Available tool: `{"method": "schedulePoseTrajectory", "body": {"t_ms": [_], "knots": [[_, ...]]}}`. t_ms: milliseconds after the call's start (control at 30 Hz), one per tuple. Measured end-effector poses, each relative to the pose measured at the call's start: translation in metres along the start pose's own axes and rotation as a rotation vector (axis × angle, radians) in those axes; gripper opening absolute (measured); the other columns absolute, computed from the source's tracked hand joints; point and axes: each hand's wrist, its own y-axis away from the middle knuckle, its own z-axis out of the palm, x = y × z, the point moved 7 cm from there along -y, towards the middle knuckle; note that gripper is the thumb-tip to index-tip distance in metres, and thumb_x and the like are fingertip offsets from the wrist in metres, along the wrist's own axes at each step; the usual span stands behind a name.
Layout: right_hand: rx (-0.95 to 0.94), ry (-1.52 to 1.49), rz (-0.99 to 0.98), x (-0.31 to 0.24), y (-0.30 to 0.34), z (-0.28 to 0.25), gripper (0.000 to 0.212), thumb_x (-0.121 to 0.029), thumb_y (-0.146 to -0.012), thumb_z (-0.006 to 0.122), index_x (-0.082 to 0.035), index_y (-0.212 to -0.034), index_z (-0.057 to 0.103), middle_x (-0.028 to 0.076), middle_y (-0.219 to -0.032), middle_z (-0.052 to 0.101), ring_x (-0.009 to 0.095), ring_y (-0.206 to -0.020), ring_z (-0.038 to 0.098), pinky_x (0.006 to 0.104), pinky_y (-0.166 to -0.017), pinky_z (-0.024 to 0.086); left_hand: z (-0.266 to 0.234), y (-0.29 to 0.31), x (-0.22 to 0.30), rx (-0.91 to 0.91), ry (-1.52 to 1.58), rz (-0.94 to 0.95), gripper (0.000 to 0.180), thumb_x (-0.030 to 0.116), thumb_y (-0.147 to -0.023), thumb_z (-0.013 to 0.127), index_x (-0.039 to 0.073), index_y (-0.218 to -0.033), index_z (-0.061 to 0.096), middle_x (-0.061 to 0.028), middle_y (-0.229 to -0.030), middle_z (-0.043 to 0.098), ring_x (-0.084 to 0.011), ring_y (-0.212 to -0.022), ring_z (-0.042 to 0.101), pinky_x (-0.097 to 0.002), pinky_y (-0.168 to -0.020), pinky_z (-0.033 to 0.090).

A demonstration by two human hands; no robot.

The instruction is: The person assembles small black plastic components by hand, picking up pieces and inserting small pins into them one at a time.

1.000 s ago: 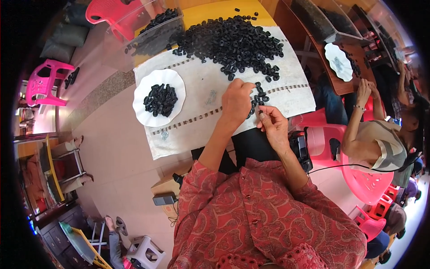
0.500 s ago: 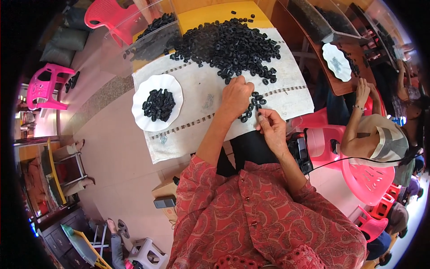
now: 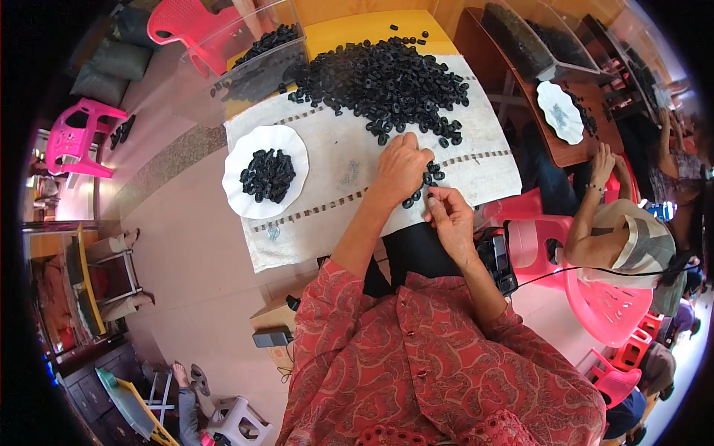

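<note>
"Black pieces point(image 3: 268, 175): where do you find them, going from left to right?"

"The first lot is mounded on a white scalloped plate point(image 3: 236, 195), which rests on the left part of the white cloth point(image 3: 320, 157). At the cloth's far left corner, a clear bin point(image 3: 286, 58) holds more."

"And past that?"

"The main heap point(image 3: 383, 78) spreads over the cloth's far edge, and stray pieces lie beyond it on the yellow table point(image 3: 335, 36)."

"What about the hands?"

"The left hand point(image 3: 401, 167) is curled above the near right part of the cloth, back upward; its fingertips are hidden, so I cannot tell whether it grips anything. Between it and the right hand point(image 3: 452, 215), a small cluster point(image 3: 436, 176) of pieces lies on the cloth. The right hand, at the cloth's near edge, has thumb and forefinger drawn narrowly together on what looks like one black piece."

"Anyone further right?"

"Beyond the cloth's right edge, a co-worker's hands point(image 3: 602, 165) are at a brown table point(image 3: 569, 154) that bears a similar plate point(image 3: 559, 111)."

"So which step is in hand?"

"I judge it to be fine two-handed work on single pieces, close to the cloth's near edge."

"And the next move?"

"It likely calls for a light, exact pinch: the right fingers steadying the piece while the left ones work beside them. Something that small could easily slip onto the cloth."
</note>
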Motion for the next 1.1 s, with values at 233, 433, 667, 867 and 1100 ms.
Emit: {"method": "schedulePoseTrajectory", "body": {"t_ms": [233, 433, 667, 867, 1100], "knots": [[0.013, 0.044, 0.007, 0.0, -0.001, -0.001, 0.017, -0.004, -0.091, 0.054, 0.0, -0.107, 0.057, 0.001, -0.079, 0.059, 0.005, -0.062, 0.053, 0.0191, -0.054, 0.041, -0.006, 0.004, -0.002, 0.106, -0.01, 0.058, 0.019, 0.003, -0.072, 0.058, 0.007, -0.088, 0.068, -0.0105, -0.086, 0.054, -0.0299, -0.088, 0.055, -0.0381, -0.074, 0.047], [0.022, 0.008, 0.009, -0.001, -0.001, -0.002, 0.016, -0.002, -0.091, 0.053, 0.0, -0.107, 0.056, 0.002, -0.08, 0.059, 0.005, -0.061, 0.053, 0.0195, -0.052, 0.042, -0.024, 0.023, -0.015, 0.239, 0.698, -0.192, 0.015, 0.003, -0.083, 0.057, 0.002, -0.097, 0.064, -0.0076, -0.089, 0.063, -0.0188, -0.077, 0.06, -0.0296, -0.067, 0.049], [0.037, 0.03, 0.0, -0.008, 0.001, -0.001, 0.018, -0.004, -0.092, 0.053, 0.0, -0.109, 0.057, 0.001, -0.079, 0.059, 0.005, -0.062, 0.053, 0.0196, -0.052, 0.041, -0.023, 0.049, -0.009, 0.13, 1.417, -0.394, 0.018, 0.006, -0.091, 0.053, -0.002, -0.106, 0.06, -0.0071, -0.091, 0.065, -0.0076, -0.072, 0.059, -0.0208, -0.064, 0.049], [0.039, -0.036, -0.051, -0.033, 0.011, 0.006, 0.015, -0.006, -0.093, 0.055, -0.001, -0.107, 0.057, -0.001, -0.077, 0.057, 0.004, -0.062, 0.051, 0.0182, -0.053, 0.04, -0.018, 0.075, -0.002, 0.186, 1.534, -0.398, 0.017, 0.002, -0.09, 0.053, -0.005, -0.105, 0.058, -0.0067, -0.085, 0.065, -0.0097, -0.07, 0.061, -0.0221, -0.066, 0.051], [-0.073, -0.081, -0.087, -0.044, 0.017, 0.028, 0.016, -0.005, -0.091, 0.057, -0.003, -0.107, 0.06, -0.003, -0.076, 0.057, 0.003, -0.063, 0.05, 0.0165, -0.055, 0.039, -0.006, 0.118, 0.002, 0.231, 1.4, -0.432, 0.019, -0.003, -0.089, 0.049, -0.004, -0.105, 0.059, -0.0072, -0.084, 0.064, -0.0096, -0.072, 0.062, -0.0226, -0.064, 0.053]]}}
